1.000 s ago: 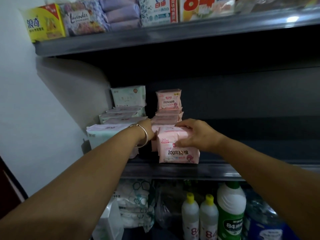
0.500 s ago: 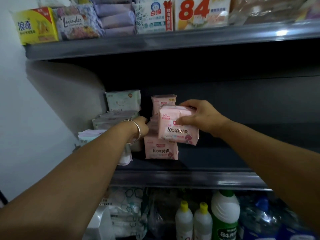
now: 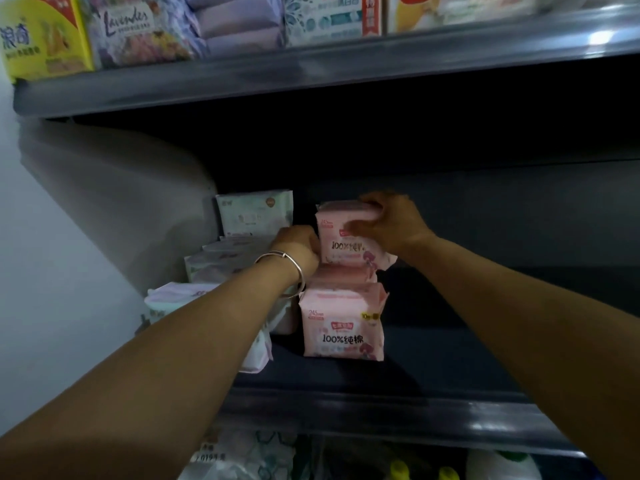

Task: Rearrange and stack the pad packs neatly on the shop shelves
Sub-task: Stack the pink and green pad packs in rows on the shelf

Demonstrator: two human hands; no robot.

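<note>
1. Bottom edge of frame: bottle caps [image 3: 398,469] and a patterned bag [image 3: 249,455] on the lowest level, partly cut off.
2. Above them, middle shelf [image 3: 381,407], its front lip crossing the lower centre.
3. Lower centre: front pink pack [image 3: 343,327] standing upright on that shelf, untouched by either hand.
4. Left of it: pale packs [image 3: 221,261] lying stepped toward the back, partly hidden by the left forearm, one more standing upright behind.
5. Centre: left hand [image 3: 298,247], bracelet [image 3: 287,268] at the wrist, fingers curled at the left edge of the top pink pack [image 3: 346,244]; unclear whether gripping or only touching.
6. Same pack held upright by the right hand [image 3: 391,223], fingers over its top, thumb on its face; pack sitting above other pink packs [image 3: 343,273] behind the front one.
7. Top of frame: upper shelf [image 3: 311,77] with a yellow box [image 3: 41,36] at upper left, a lavender pack [image 3: 135,32] and purple packs [image 3: 239,26] beside it.
</note>
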